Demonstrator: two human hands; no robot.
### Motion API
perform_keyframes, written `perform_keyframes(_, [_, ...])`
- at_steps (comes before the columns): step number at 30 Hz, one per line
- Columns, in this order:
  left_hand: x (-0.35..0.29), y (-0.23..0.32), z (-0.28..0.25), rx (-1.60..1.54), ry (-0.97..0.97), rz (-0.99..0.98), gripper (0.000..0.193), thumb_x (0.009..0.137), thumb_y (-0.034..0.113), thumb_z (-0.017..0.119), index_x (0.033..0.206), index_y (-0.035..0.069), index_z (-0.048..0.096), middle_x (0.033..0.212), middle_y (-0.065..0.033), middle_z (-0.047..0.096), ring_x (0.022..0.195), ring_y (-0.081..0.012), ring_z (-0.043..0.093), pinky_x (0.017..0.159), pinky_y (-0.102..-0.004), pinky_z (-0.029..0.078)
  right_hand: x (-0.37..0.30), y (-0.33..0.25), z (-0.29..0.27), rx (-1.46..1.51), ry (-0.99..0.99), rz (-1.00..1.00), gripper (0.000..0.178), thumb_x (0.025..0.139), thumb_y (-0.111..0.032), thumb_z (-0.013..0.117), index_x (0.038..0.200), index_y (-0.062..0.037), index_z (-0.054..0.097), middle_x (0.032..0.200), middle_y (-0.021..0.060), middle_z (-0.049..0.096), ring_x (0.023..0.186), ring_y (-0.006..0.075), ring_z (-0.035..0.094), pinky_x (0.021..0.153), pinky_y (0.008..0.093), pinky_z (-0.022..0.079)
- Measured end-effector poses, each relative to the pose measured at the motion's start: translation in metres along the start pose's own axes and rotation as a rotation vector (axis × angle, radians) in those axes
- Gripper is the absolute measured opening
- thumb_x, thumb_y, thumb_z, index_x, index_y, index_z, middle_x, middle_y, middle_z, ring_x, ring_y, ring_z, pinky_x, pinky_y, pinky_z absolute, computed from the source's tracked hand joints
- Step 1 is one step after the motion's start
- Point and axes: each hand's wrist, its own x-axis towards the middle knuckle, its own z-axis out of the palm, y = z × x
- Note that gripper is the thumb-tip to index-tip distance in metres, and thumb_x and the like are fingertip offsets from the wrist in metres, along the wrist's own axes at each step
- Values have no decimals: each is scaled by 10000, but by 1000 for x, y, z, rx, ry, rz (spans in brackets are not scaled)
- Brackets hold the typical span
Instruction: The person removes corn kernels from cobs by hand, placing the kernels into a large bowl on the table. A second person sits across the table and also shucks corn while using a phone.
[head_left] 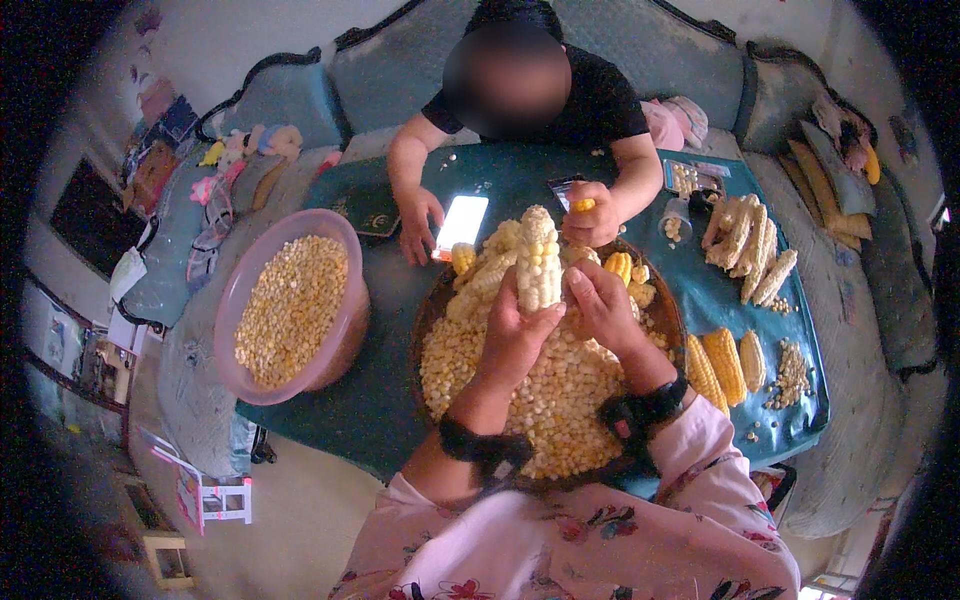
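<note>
Upright above a round basket (417,340) stands a partly stripped ear of corn (540,262), with pale kernels still on its middle and lower part. My left hand (513,338) is closed around its lower end. Beside it, my right hand (610,310) is curled with the thumb close to the ear's right side; whether its hidden fingers hold something I cannot make out. Loose corn kernels (560,425) fill the basket beneath both hands. Behind the ear, several stripped cobs (490,277) lie on the kernels.
A pink tub (226,345) of kernels stands left. Across the table a person (610,100) holds a yellow corn piece (582,205), with a lit phone (462,225) nearby. At right lie bare cobs (745,235), yellow ears (722,365) and a tipped cup (676,222).
</note>
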Motion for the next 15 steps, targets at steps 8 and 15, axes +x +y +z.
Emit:
perform_keyframes(8, [1,-6,-1,33,12,-1,595,751,66,565,1250,35,243,1141,-81,424,1035,-165,442,878,-293,370,0,4,-1,42,14,-16,194,874,-197,458,825,-10,480,653,30,460,616,95,411,551,246,367])
perform_keyframes(15, [2,-7,3,-95,26,40,667,751,52,573,1287,32,177,1191,-97,391,1083,-178,414,910,-298,355,-3,-5,0,5,-59,-128,545,691,-332,678,1104,-53,456,622,1,418,555,102,405,486,240,336])
